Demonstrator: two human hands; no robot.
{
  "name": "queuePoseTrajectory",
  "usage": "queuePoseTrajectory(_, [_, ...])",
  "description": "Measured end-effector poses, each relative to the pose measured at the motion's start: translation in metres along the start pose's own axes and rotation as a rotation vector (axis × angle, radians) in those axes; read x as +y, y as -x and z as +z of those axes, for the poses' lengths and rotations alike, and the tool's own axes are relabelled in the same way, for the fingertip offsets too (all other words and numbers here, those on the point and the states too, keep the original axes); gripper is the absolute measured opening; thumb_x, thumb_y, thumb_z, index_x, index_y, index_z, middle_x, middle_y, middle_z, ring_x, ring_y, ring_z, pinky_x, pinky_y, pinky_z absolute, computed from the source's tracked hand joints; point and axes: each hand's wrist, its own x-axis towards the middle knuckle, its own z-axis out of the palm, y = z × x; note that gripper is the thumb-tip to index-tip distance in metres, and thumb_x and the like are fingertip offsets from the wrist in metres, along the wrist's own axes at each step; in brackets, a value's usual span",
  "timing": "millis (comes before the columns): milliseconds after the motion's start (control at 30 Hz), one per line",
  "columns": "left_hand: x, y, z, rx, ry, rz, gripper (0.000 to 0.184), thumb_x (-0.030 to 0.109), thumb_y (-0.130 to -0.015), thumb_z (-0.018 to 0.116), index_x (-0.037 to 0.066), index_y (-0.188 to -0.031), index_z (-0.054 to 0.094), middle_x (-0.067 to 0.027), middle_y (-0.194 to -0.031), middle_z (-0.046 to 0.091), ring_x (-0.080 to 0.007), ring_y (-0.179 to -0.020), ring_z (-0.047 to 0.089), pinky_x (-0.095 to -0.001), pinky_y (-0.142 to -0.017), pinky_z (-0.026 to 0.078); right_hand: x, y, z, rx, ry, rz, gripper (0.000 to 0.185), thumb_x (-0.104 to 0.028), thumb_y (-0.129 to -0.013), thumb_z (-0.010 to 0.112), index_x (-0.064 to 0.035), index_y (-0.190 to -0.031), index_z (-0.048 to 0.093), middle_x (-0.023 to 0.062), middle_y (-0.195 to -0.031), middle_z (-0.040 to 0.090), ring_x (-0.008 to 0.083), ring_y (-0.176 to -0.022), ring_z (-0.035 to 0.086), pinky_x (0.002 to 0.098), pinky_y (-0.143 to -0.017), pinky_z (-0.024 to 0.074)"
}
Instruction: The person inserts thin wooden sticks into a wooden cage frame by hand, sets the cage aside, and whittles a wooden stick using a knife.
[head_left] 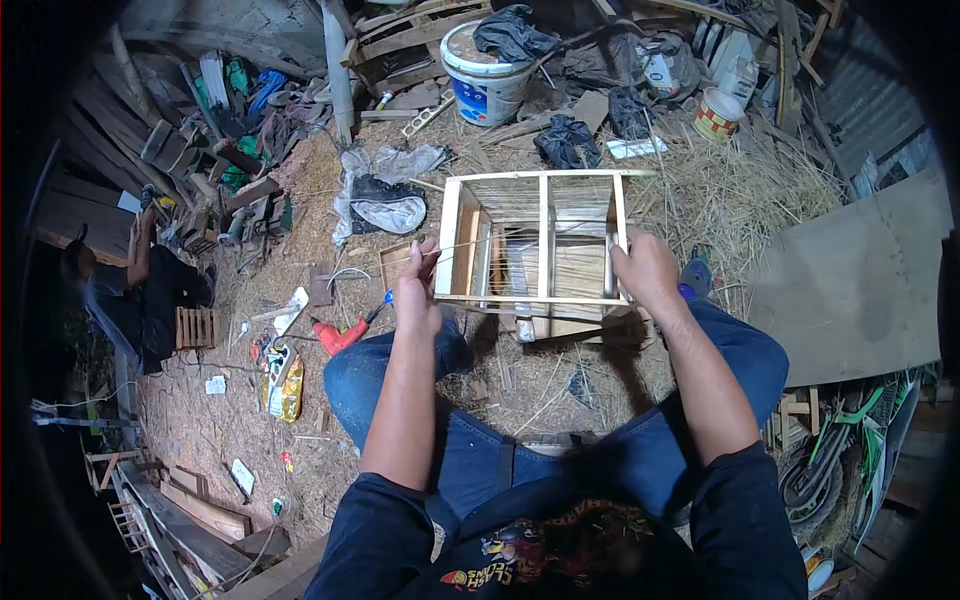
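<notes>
Straw-strewn floor (pixel 225 420), corrugated wall (pixel 865 85).

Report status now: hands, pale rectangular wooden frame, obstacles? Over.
Left hand at frame, left end. Right hand gripping right end. Red power drill beside left knee, clear of frame.

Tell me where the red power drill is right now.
In the head view, the red power drill lies on the littered ground at the person's left, close by the blue-jeaned left knee, near a shiny yellow plastic packet.
</notes>
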Motion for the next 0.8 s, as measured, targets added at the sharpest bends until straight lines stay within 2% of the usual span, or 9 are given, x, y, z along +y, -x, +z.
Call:
queuePoseTrajectory(100, [-0.002,-0.004,-0.005,0.020,0.040,0.036,0.047,0.037,-0.111,0.050,0.001,-0.139,0.061,-0.0154,-0.132,0.069,-0.0235,-0.120,0.066,-0.0370,-0.105,0.051,-0.014,-0.022,-0.004,0.019,0.002,-0.132,0.028,-0.027,-0.094,0.065,-0.0067,-0.110,0.074,0.0227,-0.092,0.075,0.0442,-0.087,0.073,0.0563,-0.080,0.0568])
queuePoseTrajectory(200, [-0.003,-0.008,-0.009,0.050,0.064,0.070,0.047,0.037,-0.112,0.049,0.000,-0.139,0.061,-0.0154,-0.131,0.069,-0.0232,-0.118,0.067,-0.0363,-0.103,0.053,-0.019,-0.044,-0.001,0.002,-0.004,-0.176,0.028,-0.026,-0.093,0.064,-0.0063,-0.110,0.074,0.0233,-0.093,0.075,0.0440,-0.087,0.073,0.0566,-0.080,0.0569])
queuePoseTrajectory(533, [-0.004,-0.016,0.002,0.131,0.128,0.122,0.045,0.035,-0.112,0.048,-0.002,-0.133,0.062,-0.0141,-0.127,0.069,-0.0230,-0.120,0.064,-0.0379,-0.108,0.048,-0.023,-0.103,0.015,-0.119,0.103,-0.161,0.032,-0.031,-0.093,0.063,-0.0027,-0.104,0.074,0.0252,-0.095,0.075,0.0437,-0.093,0.073,0.0557,-0.084,0.0572])
queuePoseTrajectory(633, [0.003,-0.029,0.007,0.080,0.106,0.194,0.046,0.036,-0.112,0.048,-0.002,-0.133,0.063,-0.0132,-0.127,0.069,-0.0236,-0.117,0.064,-0.0380,-0.105,0.049,-0.030,-0.122,0.011,-0.067,0.053,-0.240,0.032,-0.033,-0.094,0.062,-0.0056,-0.103,0.075,0.0240,-0.098,0.075,0.0437,-0.094,0.073,0.0558,-0.084,0.0571])
queuePoseTrajectory(667, [0.006,-0.035,0.011,0.134,0.129,0.207,0.046,0.036,-0.112,0.047,-0.002,-0.134,0.063,-0.0129,-0.125,0.069,-0.0233,-0.115,0.065,-0.0390,-0.105,0.050,-0.033,-0.129,0.007,-0.067,0.062,-0.233,0.032,-0.033,-0.094,0.062,-0.0056,-0.103,0.075,0.0240,-0.098,0.075,0.0437,-0.094,0.073,0.0558,-0.084,0.0571])
queuePoseTrajectory(800, [0.013,-0.065,0.039,0.051,0.129,0.238,0.045,0.034,-0.113,0.046,-0.002,-0.132,0.064,-0.0131,-0.122,0.069,-0.0237,-0.113,0.065,-0.0397,-0.102,0.051,-0.038,-0.158,-0.010,0.014,0.073,-0.200,0.031,-0.034,-0.094,0.060,-0.0094,-0.106,0.075,0.0210,-0.099,0.076,0.0426,-0.096,0.072,0.0552,-0.086,0.0563])
